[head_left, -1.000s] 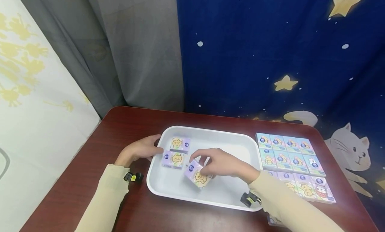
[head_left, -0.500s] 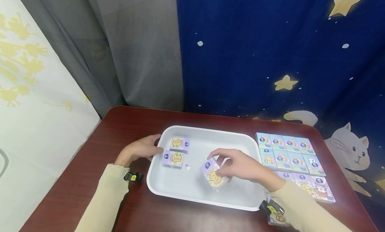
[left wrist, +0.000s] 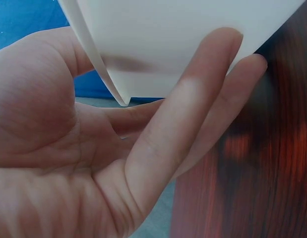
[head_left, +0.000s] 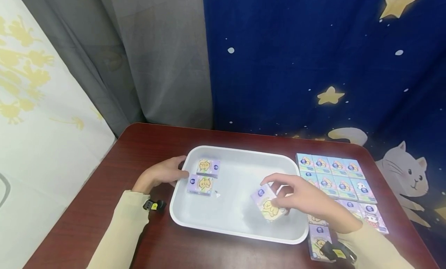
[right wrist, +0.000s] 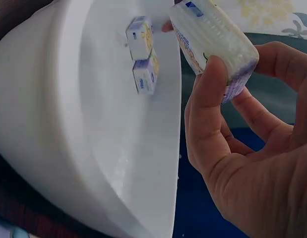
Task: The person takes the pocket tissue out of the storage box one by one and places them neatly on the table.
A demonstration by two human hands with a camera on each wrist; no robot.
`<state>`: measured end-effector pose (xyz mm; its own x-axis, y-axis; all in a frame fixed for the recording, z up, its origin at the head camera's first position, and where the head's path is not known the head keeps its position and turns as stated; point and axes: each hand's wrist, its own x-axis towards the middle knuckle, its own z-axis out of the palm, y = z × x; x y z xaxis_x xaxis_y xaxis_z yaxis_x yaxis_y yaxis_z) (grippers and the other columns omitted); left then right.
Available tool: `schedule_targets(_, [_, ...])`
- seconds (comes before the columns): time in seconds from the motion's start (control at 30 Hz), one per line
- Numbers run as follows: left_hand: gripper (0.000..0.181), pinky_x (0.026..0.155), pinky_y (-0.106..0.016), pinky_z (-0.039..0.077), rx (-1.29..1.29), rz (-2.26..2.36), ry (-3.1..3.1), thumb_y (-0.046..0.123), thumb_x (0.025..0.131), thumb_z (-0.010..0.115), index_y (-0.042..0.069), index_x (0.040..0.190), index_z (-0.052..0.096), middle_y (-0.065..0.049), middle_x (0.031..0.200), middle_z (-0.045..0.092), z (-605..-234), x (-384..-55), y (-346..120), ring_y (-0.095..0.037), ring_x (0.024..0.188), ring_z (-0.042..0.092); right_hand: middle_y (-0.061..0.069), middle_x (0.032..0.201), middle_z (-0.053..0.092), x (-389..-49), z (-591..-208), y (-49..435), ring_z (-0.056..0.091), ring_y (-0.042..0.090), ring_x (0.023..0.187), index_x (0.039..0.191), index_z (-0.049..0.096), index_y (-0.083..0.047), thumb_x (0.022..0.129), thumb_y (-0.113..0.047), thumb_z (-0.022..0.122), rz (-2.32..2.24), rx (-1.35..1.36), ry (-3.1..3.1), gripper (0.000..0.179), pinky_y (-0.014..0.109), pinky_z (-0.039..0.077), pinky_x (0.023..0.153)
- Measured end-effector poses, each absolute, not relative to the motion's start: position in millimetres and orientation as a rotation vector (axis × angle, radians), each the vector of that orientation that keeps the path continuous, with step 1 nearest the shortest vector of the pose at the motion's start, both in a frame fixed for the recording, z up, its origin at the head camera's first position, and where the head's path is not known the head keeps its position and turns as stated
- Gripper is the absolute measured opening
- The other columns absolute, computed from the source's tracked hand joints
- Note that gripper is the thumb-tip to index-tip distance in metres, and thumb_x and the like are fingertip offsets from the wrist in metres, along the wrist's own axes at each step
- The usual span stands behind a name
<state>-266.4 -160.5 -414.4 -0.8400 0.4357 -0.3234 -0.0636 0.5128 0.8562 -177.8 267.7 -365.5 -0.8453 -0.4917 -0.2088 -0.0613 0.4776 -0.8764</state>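
A white tray (head_left: 226, 226) stands on the dark red table. At its left end my left hand (head_left: 163, 173) grips the rim, thumb over the edge; in the left wrist view the fingers (left wrist: 178, 114) lie along the outer wall. My right hand (head_left: 296, 193) holds a purple tissue pack (head_left: 268, 205), tilted, over the right part of the tray. In the right wrist view the held pack (right wrist: 217, 39) is pinched between thumb and fingers, its plastic-wrapped side showing. Two more purple packs, one at the back (head_left: 208, 167) and one in front (head_left: 200, 184), lie side by side in the tray's left part.
Right of the tray, blue tissue packs (head_left: 327, 184) and purple packs (head_left: 373, 216) lie in tight rows, partly hidden by the right forearm. One purple pack (head_left: 318, 242) lies near the tray's front right corner. Grey and blue curtains (head_left: 261, 67) hang behind the table.
My right hand has carried the tissue pack rightward across the tray, away from the two packs lying there. My left hand has stayed at the tray's rim.
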Motion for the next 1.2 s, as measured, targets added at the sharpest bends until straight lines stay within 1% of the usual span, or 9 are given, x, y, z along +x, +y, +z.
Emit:
schedule_targets(0.27, [0.063,0.075,-0.051,0.069,0.299,1.298,2.259,0.007,0.100,0.072,-0.003,0.156,0.045,-0.017,0.114,0.076,-414.0,-265.3,-160.4,-0.032,0.092,0.080,0.014,0.117,0.066,-166.5,-368.2,297.3,0.066,0.032,0.095,0.145,0.066,-0.008,0.093,-0.011,0.082,-1.378,-0.378,2.322,0.055,0.041,0.064,0.065])
schedule_targets(0.37, [0.063,0.075,-0.050,0.069,0.299,1.292,2.263,0.008,0.100,0.072,-0.002,0.156,0.045,-0.017,0.114,0.076,-413.9,-265.0,-160.1,-0.032,0.092,0.080,0.012,0.124,0.068,-160.8,-370.0,308.6,0.065,0.031,0.105,0.145,0.067,-0.011,0.092,-0.014,0.084,-1.344,-0.333,2.396,0.055,0.043,0.063,0.077])
schedule_targets(0.5, [0.063,0.075,-0.051,0.069,0.300,1.290,2.267,0.008,0.100,0.072,-0.002,0.156,0.045,-0.017,0.114,0.076,-413.8,-265.1,-159.4,-0.032,0.092,0.080,0.015,0.140,0.068,-153.0,-372.4,324.0,0.064,0.037,0.123,0.145,0.067,-0.012,0.094,-0.018,0.084,-1.307,-0.311,2.466,0.054,0.055,0.059,0.095])
schedule_targets(0.6, [0.063,0.076,-0.050,0.069,0.306,1.286,2.267,0.009,0.100,0.073,-0.002,0.156,0.046,-0.016,0.115,0.076,-413.4,-264.9,-158.8,-0.032,0.092,0.080,0.022,0.150,0.061,-146.2,-375.7,336.6,0.062,0.043,0.130,0.147,0.064,-0.011,0.095,-0.019,0.083,-1.359,-0.217,2.404,0.056,0.057,0.061,0.095])
schedule_targets(0.7, [0.062,0.077,-0.050,0.069,0.316,1.283,2.268,0.010,0.101,0.073,-0.001,0.156,0.046,-0.016,0.116,0.076,-412.5,-264.6,-158.0,-0.032,0.093,0.081,0.024,0.149,0.058,-138.6,-381.4,350.8,0.062,0.039,0.126,0.151,0.060,-0.010,0.097,-0.021,0.082,-1.420,-0.108,2.319,0.060,0.048,0.063,0.089])
schedule_targets(0.8, [0.062,0.077,-0.050,0.069,0.322,1.289,2.265,0.010,0.101,0.073,-0.002,0.155,0.046,-0.016,0.117,0.075,-411.6,-264.1,-157.4,-0.032,0.093,0.081,0.024,0.146,0.057,-132.0,-388.5,364.6,0.065,0.034,0.119,0.154,0.057,-0.007,0.100,-0.018,0.078,-1.485,-0.099,2.252,0.059,0.045,0.064,0.085])
schedule_targets(0.87, [0.062,0.077,-0.050,0.069,0.325,1.294,2.261,0.010,0.101,0.074,-0.002,0.155,0.046,-0.017,0.117,0.075,-411.3,-263.9,-157.4,-0.032,0.093,0.081,0.022,0.143,0.058,-127.9,-393.0,373.3,0.067,0.030,0.114,0.154,0.057,-0.009,0.102,-0.015,0.075,-1.523,-0.107,2.218,0.055,0.045,0.065,0.082])
schedule_targets(1.03, [0.062,0.077,-0.050,0.069,0.321,1.304,2.250,0.010,0.101,0.074,-0.002,0.155,0.046,-0.017,0.118,0.076,-411.8,-263.8,-159.2,-0.033,0.094,0.081,0.012,0.139,0.065,-119.1,-401.6,393.2,0.071,0.023,0.112,0.148,0.065,-0.032,0.107,-0.012,0.069,-1.578,-0.104,2.154,0.046,0.043,0.066,0.084])
schedule_targets(1.2, [0.061,0.077,-0.050,0.069,0.312,1.306,2.244,0.009,0.101,0.074,-0.002,0.154,0.047,-0.017,0.117,0.076,-412.4,-263.9,-160.5,-0.033,0.093,0.080,0.004,0.133,0.072,-110.4,-410.2,412.4,0.074,0.024,0.112,0.139,0.067,-0.047,0.110,-0.008,0.063,-1.651,-0.082,2.016,0.049,0.042,0.066,0.089])
